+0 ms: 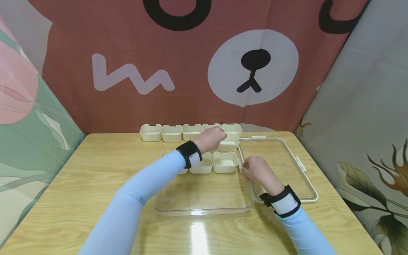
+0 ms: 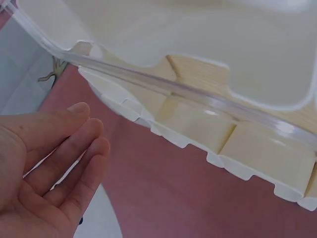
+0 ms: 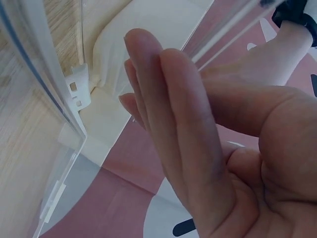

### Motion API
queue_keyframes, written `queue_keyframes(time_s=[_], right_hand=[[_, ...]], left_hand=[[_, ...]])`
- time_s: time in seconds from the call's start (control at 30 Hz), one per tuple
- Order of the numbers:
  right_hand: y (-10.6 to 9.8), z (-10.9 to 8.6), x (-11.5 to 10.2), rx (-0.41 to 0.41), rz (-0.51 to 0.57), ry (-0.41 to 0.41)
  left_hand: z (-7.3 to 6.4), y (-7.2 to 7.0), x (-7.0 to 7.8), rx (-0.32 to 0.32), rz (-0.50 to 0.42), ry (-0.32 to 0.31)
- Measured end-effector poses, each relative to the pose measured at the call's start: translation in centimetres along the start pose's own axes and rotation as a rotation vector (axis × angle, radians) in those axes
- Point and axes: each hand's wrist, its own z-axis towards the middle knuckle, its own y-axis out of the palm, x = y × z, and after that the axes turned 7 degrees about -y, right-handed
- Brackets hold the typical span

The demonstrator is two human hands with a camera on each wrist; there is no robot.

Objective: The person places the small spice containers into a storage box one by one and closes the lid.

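Observation:
My left hand point(image 1: 210, 139) hovers over the back of a clear plastic box point(image 1: 204, 212). In the left wrist view its fingers are loosely bent and hold nothing, near a row of cream cups point(image 2: 198, 124) behind the box rim point(image 2: 208, 104). Inside the box, small cream cups point(image 1: 225, 163) stand side by side; my left arm partly hides them. Beside the box's right wall is my right hand point(image 1: 257, 170), over the edge of a clear lid point(image 1: 313, 189) with a white rim. The right wrist view shows its fingers extended, holding nothing; contact with the wall cannot be told.
Several more cream cups point(image 1: 151, 133) line the back of the wooden table point(image 1: 105, 170), against a hanging cloth point(image 1: 127, 106) with a bear print. The lid lies flat right of the box, with a white clip point(image 1: 300, 164) on its right side.

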Motion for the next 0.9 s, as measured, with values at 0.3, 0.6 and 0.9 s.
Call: queue_keyframes(time_s=[0.3, 0.6, 0.9], right_hand=[[-0.1, -0.1, -0.4, -0.011, 0.002, 0.017], [0.0, 0.2, -0.2, -0.002, -0.006, 0.014], [0.2, 0.2, -0.2, 0.012, 0.007, 0.029]], left_hand=[[1.4, 0.4, -0.2, -0.072, 0.07, -0.044], [2.8, 1.4, -0.6, -0.125, 0.101, -0.062], [3.4, 2.1, 0.1, -0.165, 0.12, -0.022]])
